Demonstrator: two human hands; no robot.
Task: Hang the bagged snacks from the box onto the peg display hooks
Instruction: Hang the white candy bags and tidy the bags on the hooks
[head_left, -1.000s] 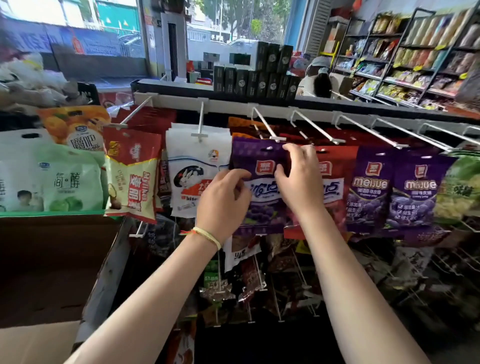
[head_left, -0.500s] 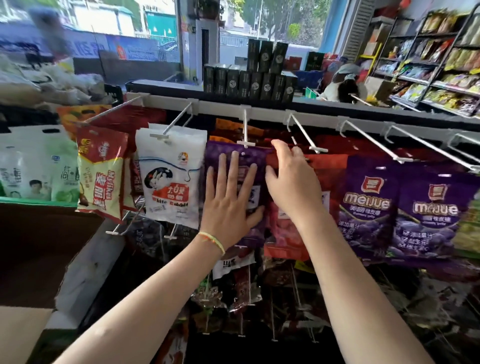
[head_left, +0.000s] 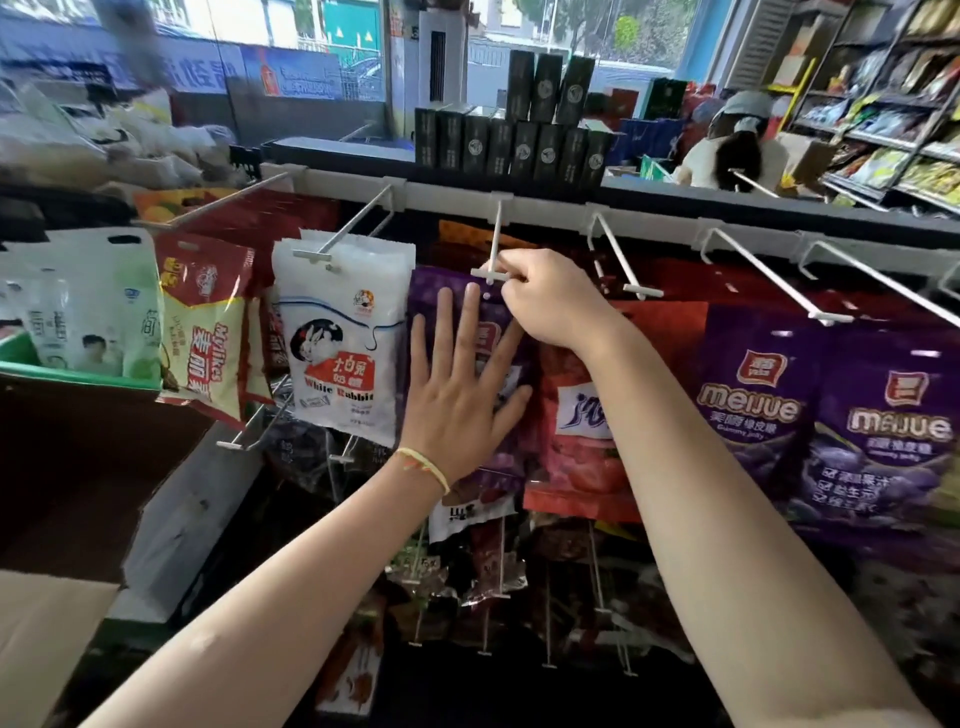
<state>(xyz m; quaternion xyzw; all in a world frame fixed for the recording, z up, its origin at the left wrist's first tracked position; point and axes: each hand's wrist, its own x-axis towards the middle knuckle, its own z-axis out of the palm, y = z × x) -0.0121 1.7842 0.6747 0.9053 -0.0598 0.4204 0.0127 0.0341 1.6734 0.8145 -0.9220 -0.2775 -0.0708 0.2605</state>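
A purple snack bag (head_left: 431, 296) hangs under the white peg hook (head_left: 493, 254) in the middle of the top rail. My left hand (head_left: 462, 395) lies flat against the bag's front with its fingers straight and spread. My right hand (head_left: 550, 301) is curled at the bag's top edge and pinches it right by the hook's tip. A red snack bag (head_left: 587, 436) hangs just to the right, partly behind my right forearm. The open cardboard box (head_left: 57, 639) sits at the lower left.
A White Rabbit bag (head_left: 343, 343) and a red-yellow bag (head_left: 208, 327) hang to the left, two purple Meijue bags (head_left: 753, 410) to the right. Bare hooks (head_left: 758, 275) jut out above them. Lower pegs hold dark packets. A person (head_left: 727, 150) crouches beyond the rack.
My left hand went from gripping the purple bag to lying flat on it. My right hand shifted left from the red bag's top to the middle hook's tip. The view swung left.
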